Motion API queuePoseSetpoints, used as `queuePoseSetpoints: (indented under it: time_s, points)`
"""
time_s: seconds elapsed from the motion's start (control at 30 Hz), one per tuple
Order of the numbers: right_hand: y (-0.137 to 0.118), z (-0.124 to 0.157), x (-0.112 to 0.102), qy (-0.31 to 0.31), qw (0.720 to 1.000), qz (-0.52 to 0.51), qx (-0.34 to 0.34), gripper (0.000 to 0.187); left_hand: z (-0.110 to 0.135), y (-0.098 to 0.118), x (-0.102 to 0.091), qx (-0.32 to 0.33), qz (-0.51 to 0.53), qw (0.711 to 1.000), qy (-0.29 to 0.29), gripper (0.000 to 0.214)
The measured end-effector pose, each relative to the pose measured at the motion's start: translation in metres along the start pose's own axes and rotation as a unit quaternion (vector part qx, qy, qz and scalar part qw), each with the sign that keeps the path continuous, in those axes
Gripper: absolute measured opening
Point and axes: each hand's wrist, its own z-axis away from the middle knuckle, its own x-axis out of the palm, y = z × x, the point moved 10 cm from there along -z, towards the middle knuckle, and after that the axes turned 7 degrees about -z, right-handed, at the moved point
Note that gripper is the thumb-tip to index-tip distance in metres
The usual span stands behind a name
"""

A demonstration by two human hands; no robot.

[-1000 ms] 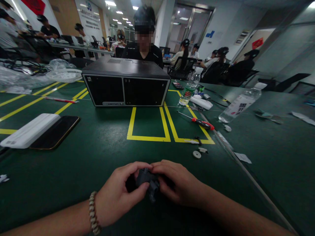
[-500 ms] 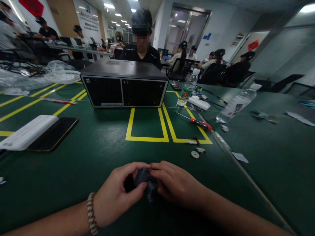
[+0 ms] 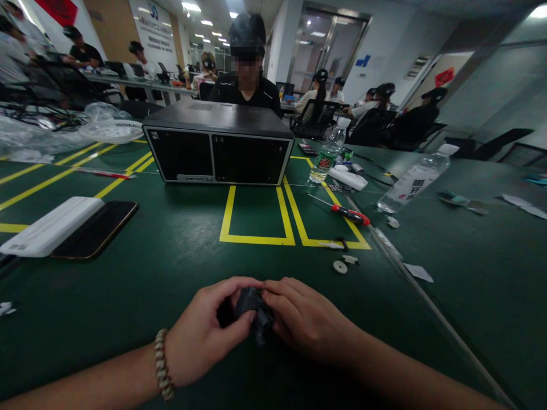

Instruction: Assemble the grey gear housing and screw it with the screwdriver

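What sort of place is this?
Probably an open-plan office, perhaps doubling as a workshop: in the background, people sit near long desks and office chairs, while a red-and-black screwdriver lies on the green table up front.

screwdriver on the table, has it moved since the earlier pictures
No, the screwdriver lies across the same stretch of yellow tape; only the whole view has shifted slightly.

Matt plastic-looking part [image 3: 247, 300], glossy phone [image 3: 100, 230], smooth faintly shiny tabletop [image 3: 179, 239]
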Motion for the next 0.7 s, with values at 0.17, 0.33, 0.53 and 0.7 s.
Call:
queuePoseSetpoints:
  time_s: [0.17, 0.33, 0.53, 0.7]
  points:
    - [0.002, 0.0, -0.006, 0.02, 1.0, -0.016, -0.012, 0.022, 0.002, 0.001, 0.003, 0.002, -0.012, 1.0, -0.008, 0.039]
    - [0.012, 0.001, -0.007, 0.03, 0.995, -0.094, -0.003, 0.034, 0.002, -0.004, 0.003, -0.018, 0.009, 1.0, -0.009, 0.041]
    - [0.018, -0.001, -0.006, 0.025, 0.987, -0.155, 0.018, 0.032, 0.002, -0.004, 0.003, -0.023, 0.002, 1.0, -0.01, 0.04]
    - [0.018, 0.0, -0.004, 0.017, 0.987, -0.159, 0.02, 0.034, 0.003, -0.005, 0.004, -0.019, 0.004, 1.0, -0.01, 0.038]
